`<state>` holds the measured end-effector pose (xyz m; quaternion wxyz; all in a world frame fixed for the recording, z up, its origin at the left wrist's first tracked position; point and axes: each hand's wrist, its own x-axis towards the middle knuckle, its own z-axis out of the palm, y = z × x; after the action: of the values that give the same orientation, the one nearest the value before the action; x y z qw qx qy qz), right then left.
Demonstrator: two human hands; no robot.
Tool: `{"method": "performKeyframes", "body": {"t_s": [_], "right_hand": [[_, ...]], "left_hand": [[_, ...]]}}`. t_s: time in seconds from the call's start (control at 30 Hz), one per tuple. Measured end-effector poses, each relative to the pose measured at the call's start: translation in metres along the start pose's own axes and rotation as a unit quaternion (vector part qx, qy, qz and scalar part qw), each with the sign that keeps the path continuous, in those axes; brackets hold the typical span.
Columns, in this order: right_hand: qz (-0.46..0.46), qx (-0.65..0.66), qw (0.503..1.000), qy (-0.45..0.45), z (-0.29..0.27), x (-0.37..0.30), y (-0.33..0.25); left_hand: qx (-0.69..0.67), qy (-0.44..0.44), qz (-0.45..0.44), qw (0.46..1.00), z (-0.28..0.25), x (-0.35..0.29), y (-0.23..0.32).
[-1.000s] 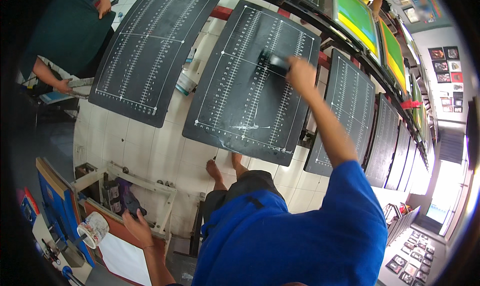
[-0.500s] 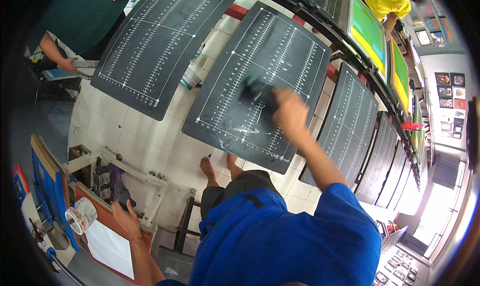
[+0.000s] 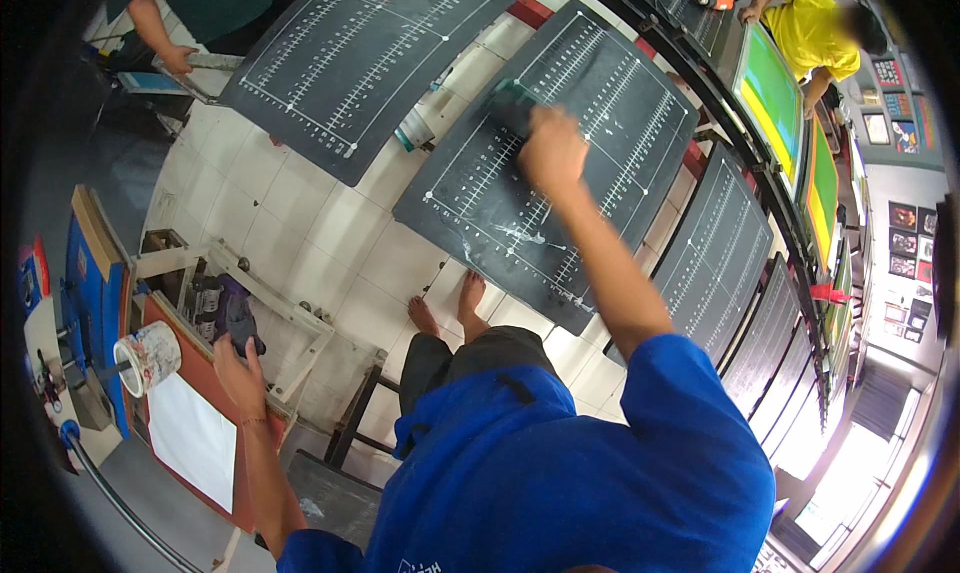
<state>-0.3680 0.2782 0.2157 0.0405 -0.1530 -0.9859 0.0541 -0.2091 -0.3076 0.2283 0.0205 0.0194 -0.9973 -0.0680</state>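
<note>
My right hand (image 3: 556,153) is closed on a dark, cloth-like thing (image 3: 514,111), smeared by motion, against the upper left part of a black board (image 3: 620,188) printed with white rulers and lines. Whitish smears mark the board's near end. To my left, my left hand (image 3: 240,378) hangs with thumb and fingers apart, beside a dark purple cloth (image 3: 236,313) on a pale frame. The fingertips overlap the cloth's lower end; whether they touch it is unclear.
Similar black boards stand at left (image 3: 370,63) and right (image 3: 715,233). A stained white tub (image 3: 150,358) sits near a white sheet (image 3: 190,433). A person in yellow (image 3: 810,33) works behind colored screens; another person's hand (image 3: 178,59) grips a frame at far left.
My right hand has moved up and left over the board with the dark thing. The view has shifted; my left hand stays beside the purple cloth.
</note>
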Motion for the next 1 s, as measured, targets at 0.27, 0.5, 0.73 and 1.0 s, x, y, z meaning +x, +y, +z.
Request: {"method": "performKeyframes", "body": {"t_s": [0.27, 0.5, 0.73, 1.0], "right_hand": [[-0.206, 0.082, 0.972, -0.078, -0.036, -0.124, -0.054], [-0.279, 0.059, 0.959, -0.002, -0.015, -0.071, -0.061], [-0.470, 0.014, 0.878, -0.090, -0.042, -0.124, -0.009], [-0.529, -0.007, 0.823, -0.208, -0.084, -0.131, 0.069]], "left_hand": [[-0.051, 0.036, -0.030, 0.998, -0.003, -0.003, 0.004], [-0.037, 0.097, 0.021, 0.994, 0.001, -0.001, 0.000], [-0.046, 0.146, 0.034, 0.988, 0.005, -0.013, -0.005], [-0.027, 0.156, 0.036, 0.987, -0.005, -0.015, 0.010]]}}
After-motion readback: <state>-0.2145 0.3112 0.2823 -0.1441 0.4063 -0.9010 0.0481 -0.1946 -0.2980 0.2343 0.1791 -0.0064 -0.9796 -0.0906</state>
